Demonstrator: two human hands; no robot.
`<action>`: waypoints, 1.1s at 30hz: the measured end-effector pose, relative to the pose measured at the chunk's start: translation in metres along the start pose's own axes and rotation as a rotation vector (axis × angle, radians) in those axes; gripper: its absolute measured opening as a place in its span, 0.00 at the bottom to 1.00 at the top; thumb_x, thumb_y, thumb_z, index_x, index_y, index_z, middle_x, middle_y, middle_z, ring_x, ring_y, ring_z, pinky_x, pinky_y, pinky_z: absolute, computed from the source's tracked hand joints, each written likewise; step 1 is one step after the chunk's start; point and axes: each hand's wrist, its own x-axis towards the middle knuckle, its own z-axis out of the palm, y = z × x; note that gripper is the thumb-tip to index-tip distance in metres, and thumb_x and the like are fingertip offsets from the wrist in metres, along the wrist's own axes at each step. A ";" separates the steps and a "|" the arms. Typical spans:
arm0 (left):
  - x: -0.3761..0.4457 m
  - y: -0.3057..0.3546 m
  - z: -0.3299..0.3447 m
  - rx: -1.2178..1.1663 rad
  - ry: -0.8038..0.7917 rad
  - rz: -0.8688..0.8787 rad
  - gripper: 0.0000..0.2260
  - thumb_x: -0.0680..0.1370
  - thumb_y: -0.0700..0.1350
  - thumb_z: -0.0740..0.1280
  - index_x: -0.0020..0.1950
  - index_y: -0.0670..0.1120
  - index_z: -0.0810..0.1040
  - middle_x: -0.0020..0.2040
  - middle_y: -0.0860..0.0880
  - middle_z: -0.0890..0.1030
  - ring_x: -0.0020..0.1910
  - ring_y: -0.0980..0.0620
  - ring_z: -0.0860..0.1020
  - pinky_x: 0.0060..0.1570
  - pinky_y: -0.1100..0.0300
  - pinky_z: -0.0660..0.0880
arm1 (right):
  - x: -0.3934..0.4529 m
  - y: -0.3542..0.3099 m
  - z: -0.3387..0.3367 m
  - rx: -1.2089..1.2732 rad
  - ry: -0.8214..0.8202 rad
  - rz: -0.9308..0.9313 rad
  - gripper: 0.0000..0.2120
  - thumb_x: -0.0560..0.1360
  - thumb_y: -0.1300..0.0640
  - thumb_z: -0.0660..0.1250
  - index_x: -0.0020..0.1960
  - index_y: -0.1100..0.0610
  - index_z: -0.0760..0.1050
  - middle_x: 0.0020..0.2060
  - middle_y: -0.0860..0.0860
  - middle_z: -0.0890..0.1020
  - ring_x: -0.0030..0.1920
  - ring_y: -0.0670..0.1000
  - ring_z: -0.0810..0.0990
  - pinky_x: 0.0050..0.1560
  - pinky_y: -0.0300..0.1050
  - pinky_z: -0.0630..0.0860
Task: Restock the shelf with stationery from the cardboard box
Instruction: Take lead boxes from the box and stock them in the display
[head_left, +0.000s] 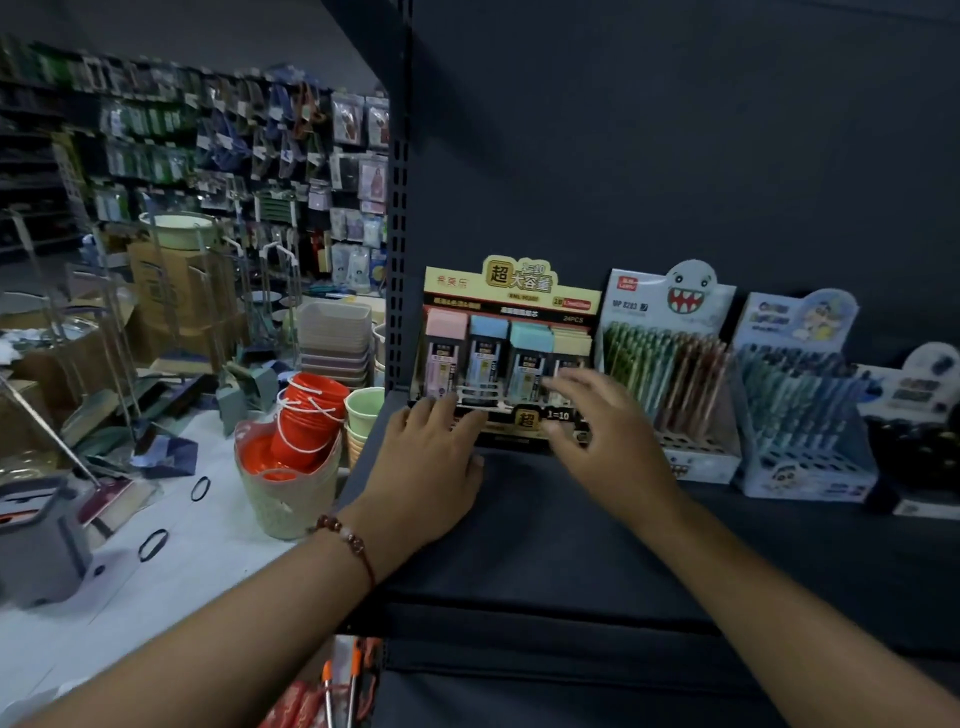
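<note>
A display box of pencil leads (506, 332), with pink, blue, teal and yellow packs, stands at the left end of the dark shelf (545, 545). My left hand (434, 467), a bead bracelet on its wrist, lies flat on the shelf with straight fingers touching the box's front left corner. Spread, slightly blurred fingers of my right hand (605, 431) reach the box's front right. Neither hand grips anything. The cardboard box is not in view.
Right of the lead box stand a pen display with a monster face (675, 364), a blue cartoon pen display (800, 400) and a dark one (914, 431). Left of the shelf upright (399, 208) sit red buckets in a basket (296, 447), stacked trays and floor clutter.
</note>
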 end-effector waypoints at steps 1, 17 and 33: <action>0.008 0.002 0.001 0.031 -0.043 -0.003 0.24 0.82 0.53 0.57 0.78 0.52 0.56 0.78 0.44 0.58 0.76 0.42 0.56 0.74 0.43 0.55 | -0.009 0.014 -0.006 0.011 0.031 0.034 0.17 0.79 0.53 0.66 0.67 0.50 0.74 0.65 0.48 0.74 0.67 0.51 0.70 0.67 0.53 0.70; 0.051 0.032 0.019 0.103 -0.204 -0.153 0.24 0.83 0.55 0.55 0.79 0.55 0.55 0.74 0.48 0.67 0.73 0.41 0.63 0.69 0.32 0.58 | -0.024 0.086 -0.019 -0.109 -0.198 0.386 0.22 0.80 0.48 0.64 0.71 0.58 0.70 0.66 0.54 0.74 0.64 0.55 0.73 0.61 0.49 0.70; 0.078 0.125 0.033 -0.030 -0.074 0.070 0.13 0.82 0.52 0.61 0.61 0.48 0.64 0.46 0.47 0.79 0.40 0.46 0.78 0.35 0.53 0.74 | -0.065 0.170 -0.076 -0.128 0.023 0.546 0.15 0.80 0.51 0.65 0.58 0.62 0.79 0.55 0.57 0.81 0.54 0.57 0.79 0.57 0.55 0.76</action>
